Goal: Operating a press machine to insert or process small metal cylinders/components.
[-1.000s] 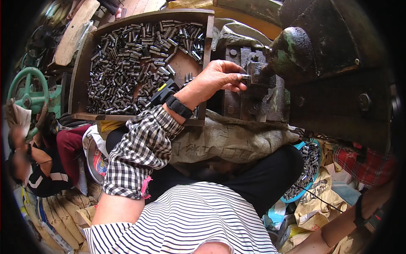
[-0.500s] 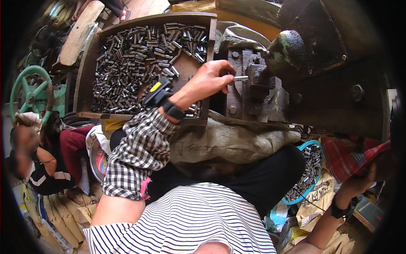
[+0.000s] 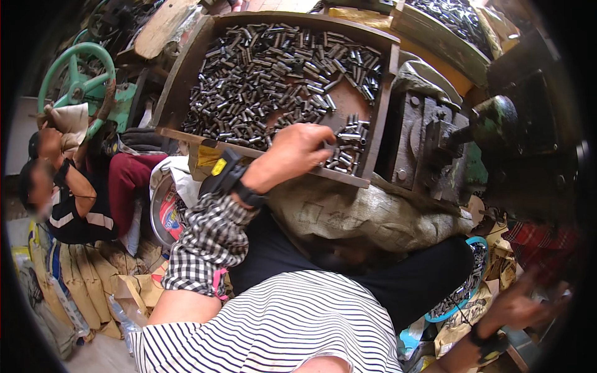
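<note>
My left hand (image 3: 297,155) reaches over the near edge of a wooden tray (image 3: 273,151) heaped with short metal tubes (image 3: 249,93). Its fingers are curled together beside a small group of shiny tubes (image 3: 351,137) in the tray's near right corner; what they hold, if anything, is hidden. Right of the tray stands a press with a dark die block (image 3: 443,138) under its ram (image 3: 497,118); I make out no tube in the die. At the far right, my right hand (image 3: 521,306) is blurred near a red checked cloth (image 3: 541,248), its fingers smeared.
A blue-rimmed basket (image 3: 477,280) of metal pieces stands by my right knee. Sacking (image 3: 348,214) hangs below the tray. On the left another person (image 3: 74,193) sits near a green handwheel (image 3: 78,87). A further bin of metal pieces (image 3: 451,22) lies beyond the press.
My left hand has moved left from the press die, where it held a metal tube, to the tray. My right hand has shifted lower, apart from the cloth. The whole view has turned leftward.
</note>
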{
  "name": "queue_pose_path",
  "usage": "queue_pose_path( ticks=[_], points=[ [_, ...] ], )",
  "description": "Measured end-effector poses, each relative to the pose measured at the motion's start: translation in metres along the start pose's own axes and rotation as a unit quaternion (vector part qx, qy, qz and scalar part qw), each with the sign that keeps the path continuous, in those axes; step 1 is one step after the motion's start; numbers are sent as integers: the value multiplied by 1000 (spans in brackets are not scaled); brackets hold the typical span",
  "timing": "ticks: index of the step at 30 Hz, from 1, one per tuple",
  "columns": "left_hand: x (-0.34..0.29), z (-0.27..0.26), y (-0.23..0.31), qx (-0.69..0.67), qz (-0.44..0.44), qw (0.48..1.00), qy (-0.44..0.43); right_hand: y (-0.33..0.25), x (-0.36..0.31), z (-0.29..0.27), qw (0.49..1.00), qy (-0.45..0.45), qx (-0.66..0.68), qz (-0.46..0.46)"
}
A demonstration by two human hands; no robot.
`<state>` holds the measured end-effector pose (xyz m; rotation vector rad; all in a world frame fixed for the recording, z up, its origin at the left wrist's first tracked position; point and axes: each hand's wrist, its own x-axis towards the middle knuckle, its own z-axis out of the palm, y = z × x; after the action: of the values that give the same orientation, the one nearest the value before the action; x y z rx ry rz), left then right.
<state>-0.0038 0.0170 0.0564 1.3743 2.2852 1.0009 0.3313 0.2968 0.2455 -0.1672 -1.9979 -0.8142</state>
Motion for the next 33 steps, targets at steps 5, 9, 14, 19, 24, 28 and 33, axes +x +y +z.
queue_pose_path(
  ticks=[5,9,14,19,24,28,33],
  points=[
    [-1,11,-17,87,-8,992,-93,-161,37,13,878,-351,318,70],
    [7,17,-23,64,-13,993,-96,-218,41,83,860,-280,424,-50],
    [10,20,-16,124,-33,988,-81,-274,24,164,843,-337,403,-118],
    [6,23,-21,137,-29,990,-22,-298,11,185,834,-390,351,-168],
    [13,21,-13,131,-57,989,-35,-291,10,189,830,-385,393,-97],
    [13,28,-20,136,-47,989,-28,-281,9,170,795,-362,482,61],
    [14,34,-20,156,-45,986,-34,-271,-7,151,684,-381,578,230]
  ],
)
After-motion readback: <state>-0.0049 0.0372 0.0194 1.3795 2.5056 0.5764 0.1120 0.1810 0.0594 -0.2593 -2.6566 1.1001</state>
